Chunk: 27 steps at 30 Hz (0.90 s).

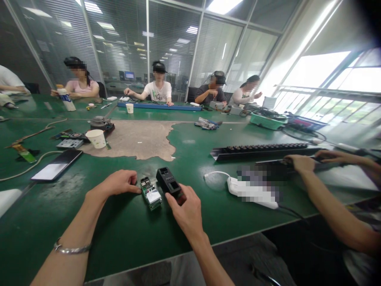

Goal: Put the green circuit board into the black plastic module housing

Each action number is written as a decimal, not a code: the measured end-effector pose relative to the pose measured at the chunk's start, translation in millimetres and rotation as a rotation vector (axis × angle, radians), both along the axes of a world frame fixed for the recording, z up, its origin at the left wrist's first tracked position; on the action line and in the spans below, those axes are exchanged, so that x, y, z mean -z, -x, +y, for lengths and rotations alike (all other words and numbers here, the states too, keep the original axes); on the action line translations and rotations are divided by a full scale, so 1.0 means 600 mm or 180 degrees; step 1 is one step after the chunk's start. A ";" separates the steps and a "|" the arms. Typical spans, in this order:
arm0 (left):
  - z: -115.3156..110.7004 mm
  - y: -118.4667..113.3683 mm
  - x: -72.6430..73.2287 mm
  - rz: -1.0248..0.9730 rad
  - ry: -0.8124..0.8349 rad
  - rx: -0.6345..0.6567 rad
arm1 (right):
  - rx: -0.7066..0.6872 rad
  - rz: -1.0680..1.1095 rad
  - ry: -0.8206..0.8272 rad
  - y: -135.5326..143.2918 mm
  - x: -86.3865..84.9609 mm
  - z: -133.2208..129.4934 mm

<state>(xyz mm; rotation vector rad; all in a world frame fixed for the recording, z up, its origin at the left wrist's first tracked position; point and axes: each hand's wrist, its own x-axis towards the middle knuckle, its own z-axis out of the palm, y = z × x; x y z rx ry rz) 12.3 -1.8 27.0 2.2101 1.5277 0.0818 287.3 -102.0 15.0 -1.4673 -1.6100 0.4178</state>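
one circuit board (pixel 151 194) on table (pixel 125 222). right hand (pixel 187 204) fingers grip black case (pixel 168 180); left hand (pixel 123 182) fingers nearly closed beside board, contact unclear.

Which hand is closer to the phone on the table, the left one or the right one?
Left. The left hand is just to the right of the phone, by the circuit board. The right hand is farther right, past the board, holding the black case.

Black plastic casing (pixel 168 179) looks matt — the green tabletop (pixel 119 222), smooth and glossy.
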 end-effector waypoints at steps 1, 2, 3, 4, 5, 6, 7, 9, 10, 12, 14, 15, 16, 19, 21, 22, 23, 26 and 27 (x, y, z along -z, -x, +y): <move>0.000 0.000 0.000 -0.0001 0.0004 -0.0005 | -0.0041 0.0187 0.0004 -0.001 -0.004 -0.002; 0.000 0.000 0.000 -0.0001 0.0006 -0.0012 | -0.0088 0.0371 0.0031 -0.001 -0.009 -0.004; 0.000 0.000 0.000 0.0000 0.0010 -0.0019 | -0.0139 0.0528 0.0074 0.001 -0.014 -0.007; -0.001 0.000 0.000 0.0001 0.0011 -0.0018 | -0.0191 0.0643 0.0118 0.004 -0.019 -0.009; -0.001 0.000 0.000 0.0000 0.0005 -0.0016 | -0.0237 0.0706 0.0151 0.008 -0.024 -0.012; -0.001 0.000 0.000 -0.0002 -0.0003 -0.0013 | -0.0276 0.0717 0.0168 0.014 -0.028 -0.015; -0.001 0.001 0.000 -0.0004 -0.0018 -0.0016 | -0.0301 0.0689 0.0162 0.021 -0.031 -0.017; -0.002 0.001 0.000 -0.0011 -0.0056 -0.0019 | -0.0316 0.0569 0.0111 0.037 -0.037 -0.021; -0.002 0.002 0.000 -0.0014 -0.0073 -0.0025 | -0.0308 0.0488 0.0077 0.045 -0.038 -0.022; -0.002 0.002 0.001 0.0001 -0.0086 -0.0037 | -0.0267 0.0290 0.0008 0.059 -0.040 -0.025; -0.002 0.002 0.001 0.0033 -0.0094 -0.0048 | -0.0221 0.0060 -0.0033 0.071 -0.041 -0.026; -0.002 0.003 0.002 0.0046 -0.0103 -0.0054 | -0.0200 -0.0057 -0.0044 0.076 -0.041 -0.027; -0.002 0.003 0.002 0.0048 -0.0120 -0.0056 | -0.0184 -0.0168 -0.0041 0.080 -0.041 -0.028; -0.003 0.004 0.002 0.0000 -0.0155 -0.0022 | -0.0144 -0.0452 0.0009 0.088 -0.044 -0.029; -0.004 0.006 0.001 -0.0063 -0.0126 0.0024 | -0.0119 -0.0589 0.0039 0.091 -0.046 -0.031; -0.004 0.007 0.000 -0.0094 -0.0098 0.0044 | -0.0104 -0.0639 0.0047 0.092 -0.047 -0.033; -0.005 0.008 -0.001 -0.0115 -0.0071 0.0056 | -0.0084 -0.0677 0.0051 0.092 -0.047 -0.034; -0.006 0.009 -0.003 -0.0114 -0.0041 0.0063 | -0.0032 -0.0762 0.0047 0.092 -0.042 -0.040; -0.007 0.009 -0.004 -0.0099 -0.0042 0.0059 | -0.0031 -0.0790 0.0059 0.092 -0.039 -0.041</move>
